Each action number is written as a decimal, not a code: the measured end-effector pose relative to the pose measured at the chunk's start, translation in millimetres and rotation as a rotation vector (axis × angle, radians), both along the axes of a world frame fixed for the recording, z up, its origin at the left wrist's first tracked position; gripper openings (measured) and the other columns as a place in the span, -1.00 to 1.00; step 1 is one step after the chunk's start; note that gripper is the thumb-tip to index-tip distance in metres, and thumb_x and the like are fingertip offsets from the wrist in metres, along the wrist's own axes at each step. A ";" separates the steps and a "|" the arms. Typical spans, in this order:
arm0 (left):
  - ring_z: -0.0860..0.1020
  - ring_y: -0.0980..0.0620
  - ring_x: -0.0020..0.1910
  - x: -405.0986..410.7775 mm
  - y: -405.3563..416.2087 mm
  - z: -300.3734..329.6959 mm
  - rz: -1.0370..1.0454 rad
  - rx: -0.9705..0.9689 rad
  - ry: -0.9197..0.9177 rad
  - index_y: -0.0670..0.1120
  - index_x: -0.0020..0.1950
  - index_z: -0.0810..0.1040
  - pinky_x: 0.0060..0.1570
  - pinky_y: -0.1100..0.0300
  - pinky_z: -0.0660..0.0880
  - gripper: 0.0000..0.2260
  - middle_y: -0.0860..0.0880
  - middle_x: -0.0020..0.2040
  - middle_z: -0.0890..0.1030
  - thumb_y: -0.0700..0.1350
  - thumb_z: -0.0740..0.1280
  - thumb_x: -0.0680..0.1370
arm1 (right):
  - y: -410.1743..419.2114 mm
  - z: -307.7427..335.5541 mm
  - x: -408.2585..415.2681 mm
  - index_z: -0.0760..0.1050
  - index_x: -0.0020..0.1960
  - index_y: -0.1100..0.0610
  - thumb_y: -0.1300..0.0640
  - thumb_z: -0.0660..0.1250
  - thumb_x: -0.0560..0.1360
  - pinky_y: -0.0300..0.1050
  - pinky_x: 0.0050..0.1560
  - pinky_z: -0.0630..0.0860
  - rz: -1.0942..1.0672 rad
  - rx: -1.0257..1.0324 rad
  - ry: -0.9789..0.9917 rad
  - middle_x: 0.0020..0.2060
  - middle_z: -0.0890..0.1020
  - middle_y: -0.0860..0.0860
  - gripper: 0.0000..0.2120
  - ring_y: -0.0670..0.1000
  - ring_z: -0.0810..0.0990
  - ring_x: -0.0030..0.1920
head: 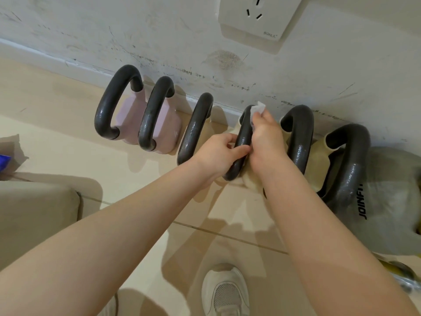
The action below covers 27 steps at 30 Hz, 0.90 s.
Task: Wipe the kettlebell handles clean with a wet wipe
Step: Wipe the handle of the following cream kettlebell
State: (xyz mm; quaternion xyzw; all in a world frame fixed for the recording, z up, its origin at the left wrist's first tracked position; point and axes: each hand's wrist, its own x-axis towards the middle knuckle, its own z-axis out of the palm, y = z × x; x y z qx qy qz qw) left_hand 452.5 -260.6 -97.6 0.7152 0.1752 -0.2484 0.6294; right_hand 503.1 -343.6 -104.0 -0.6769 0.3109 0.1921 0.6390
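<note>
Right hand (265, 131) wipes handle (242, 142); neighbouring handles (299, 135) crowd close.

Around you: wall, floor and a few odd items.
At 1 o'clock a white wall socket (259, 18) sits on the scuffed white wall (114, 30), with a white skirting board (57, 62) running along its foot. Beige floor tiles (57, 110) spread below. At 9 o'clock you have a tan cushioned seat (34, 213), with something blue (4, 163) just above it at the edge. At 6 o'clock is your white mesh shoe (225, 290).
</note>
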 end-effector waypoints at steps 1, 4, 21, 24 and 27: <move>0.56 -0.08 -0.13 -0.7 1.3 0.2 -0.013 -0.011 0.005 -0.17 0.14 0.56 -0.02 0.11 0.48 -0.80 -0.22 -0.07 0.63 -0.17 0.29 0.55 | -0.2 5.4 -3.9 0.43 0.22 0.05 0.08 0.10 0.61 -0.07 -0.20 0.49 -0.045 0.056 0.054 -0.11 0.51 0.07 -0.76 0.09 0.53 -0.06; 0.53 -0.01 -0.15 -6.2 7.8 -0.7 -0.051 -0.027 -0.020 -0.11 0.11 0.59 0.03 0.10 0.50 -0.83 -0.16 -0.11 0.60 -0.19 0.29 0.55 | -8.8 12.4 -4.0 0.40 0.23 0.29 0.19 0.11 0.59 0.17 0.19 0.44 -0.027 0.193 0.098 -0.27 0.42 0.05 -0.72 0.19 0.55 -0.09; 0.41 0.01 -0.27 -34.3 11.9 -3.6 -0.064 -0.037 -0.043 -0.27 0.05 0.52 -0.23 0.26 0.36 -0.82 -0.13 -0.26 0.46 -0.16 0.27 0.55 | -11.8 19.3 27.2 0.53 -0.28 0.16 0.17 0.14 0.50 -0.10 -0.20 0.38 1.139 -0.639 -0.429 -0.22 0.56 0.10 -0.74 0.07 0.48 -0.16; 0.43 0.08 -0.34 -28.7 7.9 -0.8 0.009 -0.014 -0.030 -0.26 -0.04 0.53 -0.37 0.40 0.36 -0.86 -0.11 -0.30 0.48 -0.18 0.27 0.55 | -14.2 23.5 24.1 0.55 -0.15 0.19 0.11 0.07 0.54 -0.06 0.07 0.39 1.537 -0.977 -0.590 -0.16 0.55 0.06 -0.69 0.08 0.45 0.00; 0.34 0.22 -0.55 -22.4 3.2 3.6 0.095 -0.080 0.018 -0.22 -0.24 0.41 -0.53 0.47 0.26 -0.85 -0.03 -0.46 0.40 -0.29 0.27 0.53 | -22.3 27.5 11.2 0.58 -0.06 0.09 0.09 0.03 0.57 -0.02 0.44 0.02 1.704 -1.039 -0.809 -0.06 0.60 0.00 -0.66 0.02 0.44 0.14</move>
